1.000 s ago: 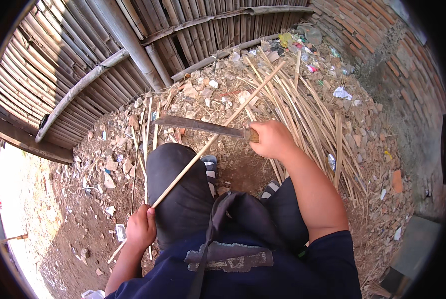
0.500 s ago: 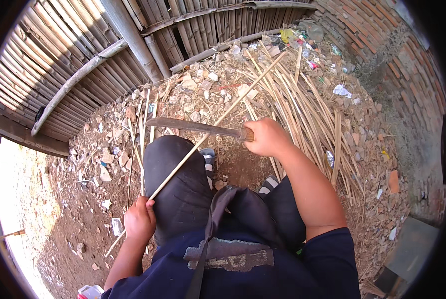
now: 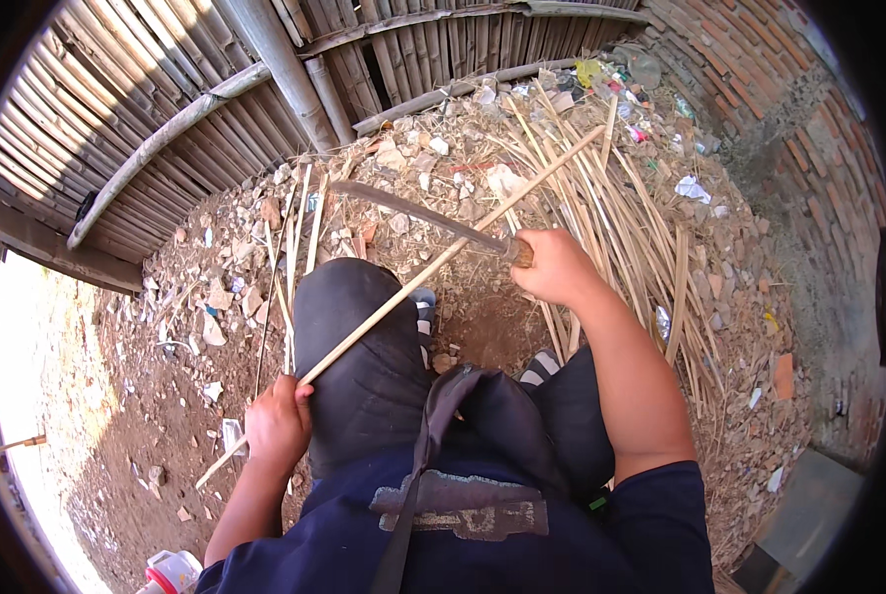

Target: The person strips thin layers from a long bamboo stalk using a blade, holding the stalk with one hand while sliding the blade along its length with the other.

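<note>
Closed round the lower part of a long pale bamboo strip (image 3: 384, 309) is my left hand (image 3: 279, 421), beside my left knee. The strip slants across that thigh, up and to the right, its far end over a pile of strips. My right hand (image 3: 559, 267) grips the wooden handle of a machete (image 3: 418, 213), right of the strip. Its dark, worn blade points up and to the left and crosses the strip near its middle. Whether the edge touches the strip I cannot tell.
A pile of split bamboo strips (image 3: 626, 238) lies at the right on rubble-strewn ground. A few more strips (image 3: 293, 238) lie left of my knee. Behind stands a bamboo slat wall (image 3: 166, 119); a brick wall (image 3: 809, 178) rises at right. A white container (image 3: 174, 571) is at lower left.
My right hand has moved slightly right and the machete's tip has swung upward, so the blade tilts more. The strip's far end has shifted up and right. My left hand keeps its hold.
</note>
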A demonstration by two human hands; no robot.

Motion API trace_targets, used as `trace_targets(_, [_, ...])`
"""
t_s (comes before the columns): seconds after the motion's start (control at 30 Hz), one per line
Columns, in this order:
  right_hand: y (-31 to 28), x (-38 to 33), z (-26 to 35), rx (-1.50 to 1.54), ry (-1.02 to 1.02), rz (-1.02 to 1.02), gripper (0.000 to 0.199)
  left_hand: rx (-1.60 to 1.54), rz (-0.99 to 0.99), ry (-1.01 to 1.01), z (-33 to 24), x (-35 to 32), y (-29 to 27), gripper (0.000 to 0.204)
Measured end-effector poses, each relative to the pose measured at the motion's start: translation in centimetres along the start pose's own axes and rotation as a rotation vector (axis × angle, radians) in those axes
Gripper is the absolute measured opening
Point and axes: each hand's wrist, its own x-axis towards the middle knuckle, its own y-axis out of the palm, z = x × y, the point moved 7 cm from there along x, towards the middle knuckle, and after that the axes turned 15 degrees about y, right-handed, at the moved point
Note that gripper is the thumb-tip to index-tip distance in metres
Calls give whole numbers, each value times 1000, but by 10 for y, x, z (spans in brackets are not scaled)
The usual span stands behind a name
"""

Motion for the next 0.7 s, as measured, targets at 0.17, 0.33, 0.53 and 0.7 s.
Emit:
trace_targets(0.17, [9,-21,22,-104,-74,-18,24,-30,45,-37,-5,0,-7,32])
trace_targets(0.33, [22,-19,45,-106,-250,-42,23,-86,5,-35,4,-7,-1,36])
trace_targets(0.53, [12,-15,35,-94,-16,-66,24,-54,82,-49,3,-2,-17,34])
trace_targets(0.7, [18,-20,42,-135,-171,-52,28,-114,9,2,9,-1,-10,35])
